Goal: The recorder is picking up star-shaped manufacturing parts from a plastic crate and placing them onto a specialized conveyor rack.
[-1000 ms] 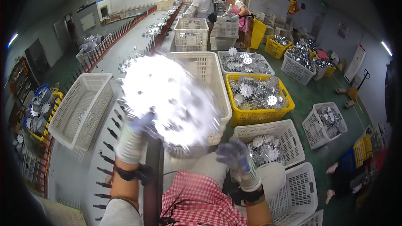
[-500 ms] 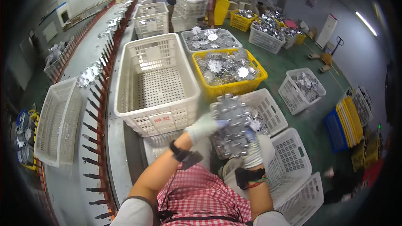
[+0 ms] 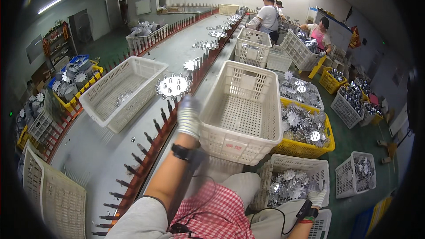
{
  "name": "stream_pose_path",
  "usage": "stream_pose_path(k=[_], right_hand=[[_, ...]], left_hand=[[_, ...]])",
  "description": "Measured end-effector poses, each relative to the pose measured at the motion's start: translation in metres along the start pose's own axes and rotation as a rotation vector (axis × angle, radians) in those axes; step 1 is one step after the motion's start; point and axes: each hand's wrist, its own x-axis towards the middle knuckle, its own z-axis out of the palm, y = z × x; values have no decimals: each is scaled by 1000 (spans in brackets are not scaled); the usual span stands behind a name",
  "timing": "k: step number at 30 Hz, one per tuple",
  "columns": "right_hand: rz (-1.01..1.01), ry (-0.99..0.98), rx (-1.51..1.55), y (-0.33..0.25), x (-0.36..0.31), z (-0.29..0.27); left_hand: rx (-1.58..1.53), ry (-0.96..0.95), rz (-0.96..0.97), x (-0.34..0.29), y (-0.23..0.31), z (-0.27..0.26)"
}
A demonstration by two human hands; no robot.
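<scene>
My left hand (image 3: 189, 117), in a striped white glove with blue fingertips, reaches over the conveyor's edge. Motion smears its fingers, and it is just below a bright toothed metal disc (image 3: 174, 87) on the conveyor. My right hand (image 3: 317, 195), also gloved, is low at the right end of a white basket (image 3: 321, 168). Its fingers look stretched out beside the basket wall, with nothing visible held. Toothed metal parts (image 3: 287, 188) lie heaped in that basket, left of the right hand. A large empty white crate (image 3: 241, 144) stands between my left hand and a yellow crate of similar parts (image 3: 305, 147).
Dark pegs (image 3: 152, 140) stick up along the red-edged conveyor (image 3: 119, 159). A white basket (image 3: 119, 119) sits on its surface, and another basket (image 3: 53, 190) leans at near left. Farther back, one person (image 3: 269, 15) stands by the line and another (image 3: 321, 33) handles a loaded crate.
The stack of toothed metal parts between both hands is no longer in them. My left hand has moved to the conveyor, my right down to the basket's end. The view has swung left.
</scene>
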Motion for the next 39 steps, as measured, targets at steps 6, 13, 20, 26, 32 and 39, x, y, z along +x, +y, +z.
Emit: stream_pose_path(k=[6,13,20,26,32,39], right_hand=[[154,111,245,7,-20,13],[155,-262,-119,25,-74,87],[-5,-736,-234,15,-160,177],[101,-515,-224,-10,-166,180],[194,-30,222,-17,-74,72],[178,74,295,1,-38,36]], left_hand=[[390,-166,500,20,54,-60],[285,-212,233,-60,125,18],[555,-802,-350,-177,37,111],[734,-1135,-889,-194,-22,91],[702,-724,-326,-133,-22,87],[276,-319,-176,9,3,-12]])
